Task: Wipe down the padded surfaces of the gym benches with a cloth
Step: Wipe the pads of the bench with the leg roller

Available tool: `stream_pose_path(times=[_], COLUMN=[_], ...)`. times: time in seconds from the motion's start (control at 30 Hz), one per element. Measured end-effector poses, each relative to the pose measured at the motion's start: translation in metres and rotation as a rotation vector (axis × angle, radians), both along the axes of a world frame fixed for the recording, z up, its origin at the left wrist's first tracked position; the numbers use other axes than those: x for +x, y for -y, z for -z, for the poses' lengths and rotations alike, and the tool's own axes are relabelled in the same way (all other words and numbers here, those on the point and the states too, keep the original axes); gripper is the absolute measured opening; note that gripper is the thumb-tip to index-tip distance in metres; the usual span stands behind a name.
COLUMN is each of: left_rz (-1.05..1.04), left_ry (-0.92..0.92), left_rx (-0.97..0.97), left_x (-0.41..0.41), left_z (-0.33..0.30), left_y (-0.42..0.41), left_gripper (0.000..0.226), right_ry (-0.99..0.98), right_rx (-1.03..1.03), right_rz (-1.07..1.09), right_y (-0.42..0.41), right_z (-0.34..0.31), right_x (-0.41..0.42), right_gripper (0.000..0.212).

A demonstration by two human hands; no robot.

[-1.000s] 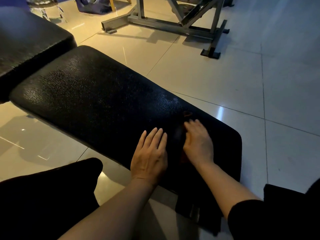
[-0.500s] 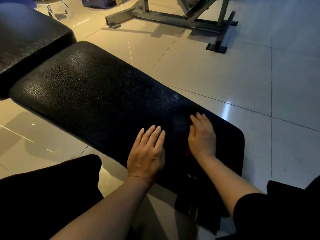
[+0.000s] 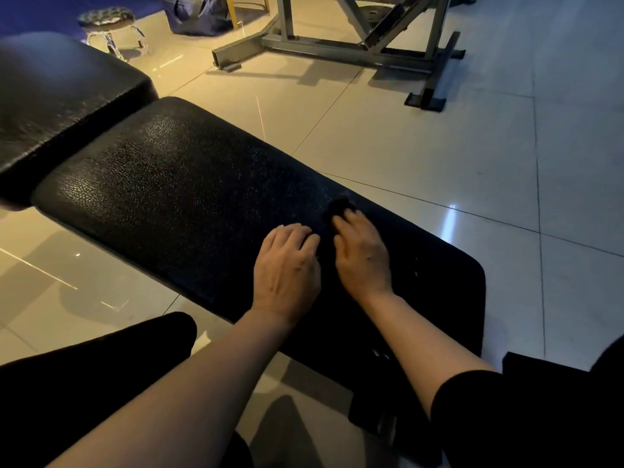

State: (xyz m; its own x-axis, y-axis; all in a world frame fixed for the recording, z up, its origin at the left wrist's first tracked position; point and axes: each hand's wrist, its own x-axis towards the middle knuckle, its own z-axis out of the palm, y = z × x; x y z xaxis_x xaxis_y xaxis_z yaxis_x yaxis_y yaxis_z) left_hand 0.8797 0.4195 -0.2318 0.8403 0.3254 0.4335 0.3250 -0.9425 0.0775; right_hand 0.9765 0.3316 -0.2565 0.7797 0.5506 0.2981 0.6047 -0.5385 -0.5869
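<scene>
Overhead, the tiled floor took up most of the view, with a grey steel rack frame at the far side, a small round stool and a dark bag beyond. Nearer lay the long black bench pad, its long axis running from lower right to upper left, butting against a second pad at the far left. The unwiped length stretched up and left of both hands. The person's dark-clad legs flanked the near end.

The left hand rested on the pad, fingers curled under at the knuckles; whether it held anything could not be told. The right hand, just beside it, pressed down on a small dark cloth, a wad of which showed past the fingertips. How the fingers closed on it was not plain.

Judgement: the right hand was nearer the cloth and carried the wipe; the next stroke likely ran along the pad's length toward the far left.
</scene>
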Motion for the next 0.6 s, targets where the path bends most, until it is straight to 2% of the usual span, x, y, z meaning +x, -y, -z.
stream_pose_path(times=[0.07, 0.13, 0.2, 0.27, 0.37, 0.6], left_rz=[0.001, 0.006, -0.004, -0.022, -0.039, -0.049], left_ry=[-0.060, -0.104, -0.126, -0.150, -0.175, -0.182], left_rx=[0.010, 0.000, -0.003, 0.022, 0.043, 0.060], left_x=[0.004, 0.006, 0.008, 0.009, 0.009, 0.010], left_z=[0.001, 0.002, 0.003, 0.004, 0.005, 0.006], left_y=[-0.012, -0.018, -0.019, -0.016, -0.014, -0.014], left_gripper=[0.043, 0.047, 0.049, 0.051, 0.052, 0.052], right_ry=[0.031, 0.058, 0.061, -0.015, -0.004, 0.094], right_rx=[-0.015, -0.040, -0.021, 0.033, 0.063, 0.021], right_rz=[-0.168, -0.218, -0.132, 0.065, 0.227, -0.134], right_y=[-0.008, 0.001, 0.019, 0.029, 0.012, -0.048], right_z=[-0.005, -0.003, 0.006, 0.012, 0.011, -0.009], right_x=[0.000, 0.012, 0.027, 0.036, 0.031, 0.035], right_gripper=[0.039, 0.039, 0.038, 0.037, 0.034, 0.036])
